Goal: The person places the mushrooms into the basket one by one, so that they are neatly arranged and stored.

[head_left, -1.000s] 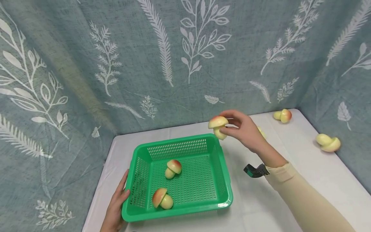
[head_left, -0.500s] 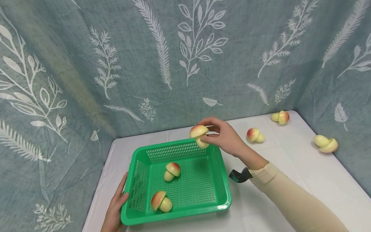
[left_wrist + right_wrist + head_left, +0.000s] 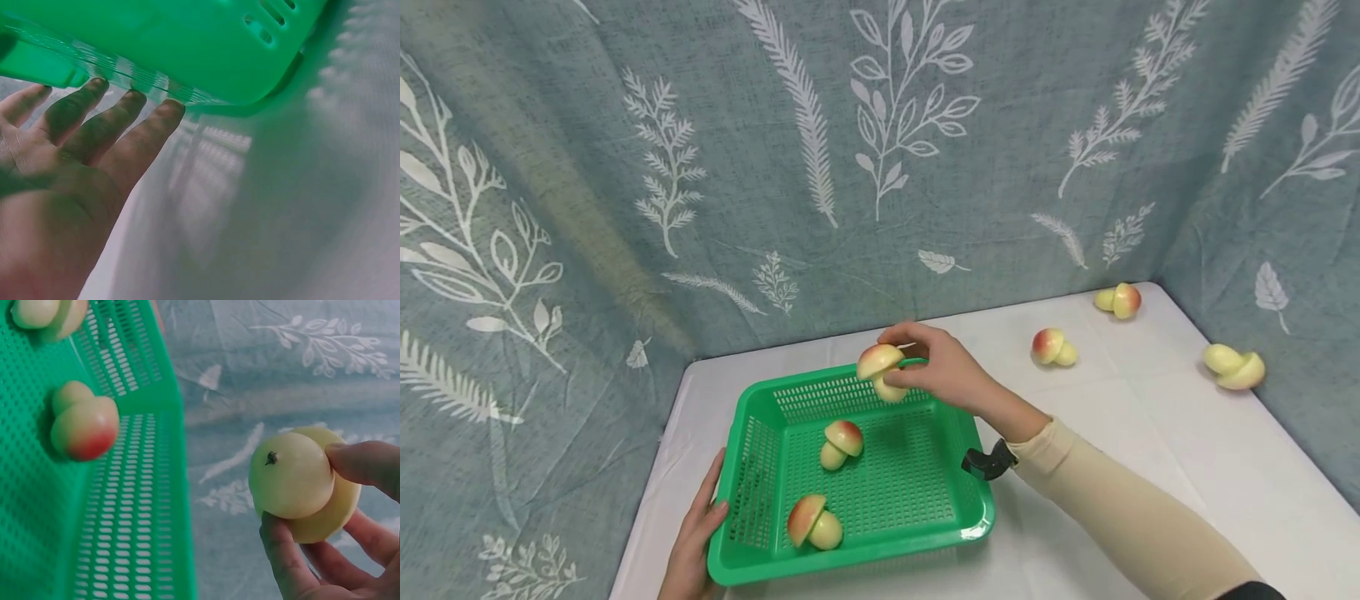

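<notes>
My right hand pinches a toy mushroom between thumb and fingers, above the far side of the green basket. In the right wrist view the held mushroom shows its pale stem end toward the camera. Against the basket's left side rests my left hand; the left wrist view shows its fingers extended, fingertips at the green plastic. Inside the basket lie two mushrooms, one near the middle and one toward the front left, each with a red-and-yellow cap.
On the white tablecloth to the right lie three more mushrooms: one nearer the basket, one at the back corner, one by the right edge. A leaf-patterned grey-green curtain stands behind and at both sides.
My right hand has carried the mushroom leftward, from beyond the basket's right rear corner to over its far side. My left hand stays at the basket.
</notes>
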Demonstrator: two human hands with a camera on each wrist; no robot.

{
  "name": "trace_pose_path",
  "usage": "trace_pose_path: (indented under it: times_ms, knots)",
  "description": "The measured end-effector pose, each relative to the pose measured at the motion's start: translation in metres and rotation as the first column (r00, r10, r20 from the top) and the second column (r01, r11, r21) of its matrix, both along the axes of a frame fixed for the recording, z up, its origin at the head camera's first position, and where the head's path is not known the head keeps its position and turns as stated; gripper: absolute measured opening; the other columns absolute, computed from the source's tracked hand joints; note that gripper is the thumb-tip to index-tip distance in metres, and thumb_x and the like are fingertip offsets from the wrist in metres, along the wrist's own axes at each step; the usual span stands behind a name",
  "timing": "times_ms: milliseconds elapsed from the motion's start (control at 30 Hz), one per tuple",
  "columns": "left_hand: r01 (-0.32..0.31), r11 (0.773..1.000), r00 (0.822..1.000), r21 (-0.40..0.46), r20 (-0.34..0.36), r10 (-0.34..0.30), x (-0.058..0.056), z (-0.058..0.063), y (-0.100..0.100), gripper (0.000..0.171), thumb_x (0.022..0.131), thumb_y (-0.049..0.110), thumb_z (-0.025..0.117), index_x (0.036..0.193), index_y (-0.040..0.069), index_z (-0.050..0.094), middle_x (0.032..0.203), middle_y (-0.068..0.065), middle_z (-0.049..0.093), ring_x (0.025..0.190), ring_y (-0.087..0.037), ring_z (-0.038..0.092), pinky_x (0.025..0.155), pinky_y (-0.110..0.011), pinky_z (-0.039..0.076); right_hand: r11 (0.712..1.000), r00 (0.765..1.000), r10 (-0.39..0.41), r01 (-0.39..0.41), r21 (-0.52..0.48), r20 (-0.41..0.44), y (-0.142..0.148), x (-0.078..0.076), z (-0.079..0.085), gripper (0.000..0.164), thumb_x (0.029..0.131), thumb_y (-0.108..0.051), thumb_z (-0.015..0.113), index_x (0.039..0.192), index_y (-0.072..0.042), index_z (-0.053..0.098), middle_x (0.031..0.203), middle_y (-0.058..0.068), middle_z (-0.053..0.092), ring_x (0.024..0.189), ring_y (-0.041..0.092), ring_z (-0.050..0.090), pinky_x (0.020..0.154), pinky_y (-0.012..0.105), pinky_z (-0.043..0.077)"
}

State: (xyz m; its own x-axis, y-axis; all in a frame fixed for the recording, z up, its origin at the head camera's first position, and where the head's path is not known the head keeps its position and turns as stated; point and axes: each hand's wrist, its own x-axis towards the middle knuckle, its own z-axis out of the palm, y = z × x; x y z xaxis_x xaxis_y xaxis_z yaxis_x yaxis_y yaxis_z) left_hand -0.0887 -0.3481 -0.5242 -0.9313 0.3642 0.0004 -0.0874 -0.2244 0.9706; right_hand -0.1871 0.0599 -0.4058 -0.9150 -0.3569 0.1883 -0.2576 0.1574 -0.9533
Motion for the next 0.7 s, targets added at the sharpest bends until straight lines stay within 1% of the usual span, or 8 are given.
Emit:
trace_pose_path:
  times_ms: [67, 167, 300, 367, 400, 533, 600, 700]
  knots:
    - [-0.007, 1.000, 1.000, -0.014, 0.009, 0.007, 0.000, 0.000, -0.001, 0.063, 0.121, 0.023, 0.028, 0.177, 0.030, -0.002, 0.169, 0.015, 0.031, 0.148, -0.005, 0.044, 0.114, -0.034, 0.046, 1.000, 1.000, -0.001, 0.001, 0.010, 0.012, -0.006, 0.000, -0.004, 0.043, 0.095, -0.009, 0.082, 0.136, -0.007, 0.070, 0.132, 0.006, 0.069, 0.121, 0.031, 0.068, 0.090, 0.040, 0.059]
    - [-0.004, 1.000, 1.000, -0.007, 0.021, 0.004, 0.000, -0.001, -0.003, 0.063, 0.122, 0.023, 0.027, 0.176, 0.031, -0.003, 0.171, 0.014, 0.028, 0.149, -0.004, 0.042, 0.115, -0.033, 0.045, 1.000, 1.000, -0.004, 0.004, 0.022, 0.028, -0.014, -0.002, -0.011, 0.043, 0.094, -0.008, 0.083, 0.135, -0.007, 0.070, 0.130, 0.006, 0.070, 0.118, 0.033, 0.069, 0.088, 0.039, 0.059]
    - [-0.001, 1.000, 0.999, 0.013, 0.041, 0.001, -0.001, 0.000, -0.004, 0.063, 0.122, 0.023, 0.027, 0.176, 0.032, -0.003, 0.179, 0.010, 0.013, 0.150, -0.001, 0.039, 0.117, -0.030, 0.041, 0.999, 0.999, -0.001, -0.002, 0.044, 0.048, -0.023, -0.005, -0.019, 0.042, 0.094, -0.008, 0.083, 0.134, -0.007, 0.070, 0.129, 0.006, 0.070, 0.117, 0.034, 0.069, 0.087, 0.038, 0.060]
    - [-0.012, 1.000, 0.999, 0.006, 0.048, 0.012, -0.002, 0.001, -0.003, 0.063, 0.122, 0.023, 0.028, 0.176, 0.033, -0.002, 0.181, 0.006, 0.006, 0.151, 0.000, 0.038, 0.117, -0.029, 0.041, 0.998, 0.998, -0.004, 0.000, 0.061, 0.059, -0.026, -0.006, -0.022, 0.041, 0.094, -0.008, 0.084, 0.133, -0.007, 0.071, 0.128, 0.006, 0.070, 0.117, 0.033, 0.069, 0.087, 0.038, 0.060]
    - [-0.016, 1.000, 0.999, 0.002, 0.051, 0.016, -0.003, 0.001, -0.002, 0.063, 0.122, 0.023, 0.028, 0.176, 0.033, -0.001, 0.181, 0.005, 0.004, 0.151, -0.001, 0.038, 0.117, -0.029, 0.041, 0.998, 0.998, -0.008, 0.004, 0.069, 0.067, -0.027, -0.006, -0.023, 0.041, 0.094, -0.007, 0.084, 0.133, -0.007, 0.070, 0.128, 0.006, 0.070, 0.117, 0.032, 0.069, 0.087, 0.039, 0.061]
    - [-0.043, 0.999, 0.998, -0.015, 0.055, 0.044, -0.005, 0.002, -0.002, 0.063, 0.121, 0.022, 0.030, 0.177, 0.033, 0.003, 0.181, 0.006, 0.009, 0.151, -0.002, 0.039, 0.117, -0.028, 0.042, 0.994, 0.996, -0.038, 0.029, 0.108, 0.078, -0.033, -0.009, -0.030, 0.039, 0.093, -0.006, 0.085, 0.130, -0.007, 0.072, 0.125, 0.006, 0.071, 0.114, 0.030, 0.069, 0.086, 0.039, 0.060]
    - [-0.036, 0.999, 0.997, -0.003, 0.062, 0.036, -0.005, 0.002, -0.003, 0.063, 0.121, 0.022, 0.030, 0.177, 0.033, 0.003, 0.181, 0.007, 0.009, 0.151, -0.002, 0.039, 0.117, -0.029, 0.042, 0.991, 0.995, -0.043, 0.032, 0.129, 0.089, -0.036, -0.010, -0.034, 0.038, 0.092, -0.006, 0.086, 0.128, -0.007, 0.072, 0.125, 0.006, 0.072, 0.112, 0.028, 0.069, 0.086, 0.038, 0.060]
    - [-0.009, 1.000, 0.998, 0.025, 0.065, 0.008, -0.010, 0.004, -0.004, 0.063, 0.121, 0.022, 0.029, 0.176, 0.033, 0.000, 0.181, 0.006, 0.007, 0.152, -0.002, 0.038, 0.117, -0.030, 0.042, 0.987, 0.993, -0.054, 0.037, 0.157, 0.105, -0.039, -0.014, -0.034, 0.038, 0.091, -0.007, 0.087, 0.126, -0.008, 0.073, 0.123, 0.005, 0.072, 0.110, 0.027, 0.070, 0.084, 0.036, 0.059]
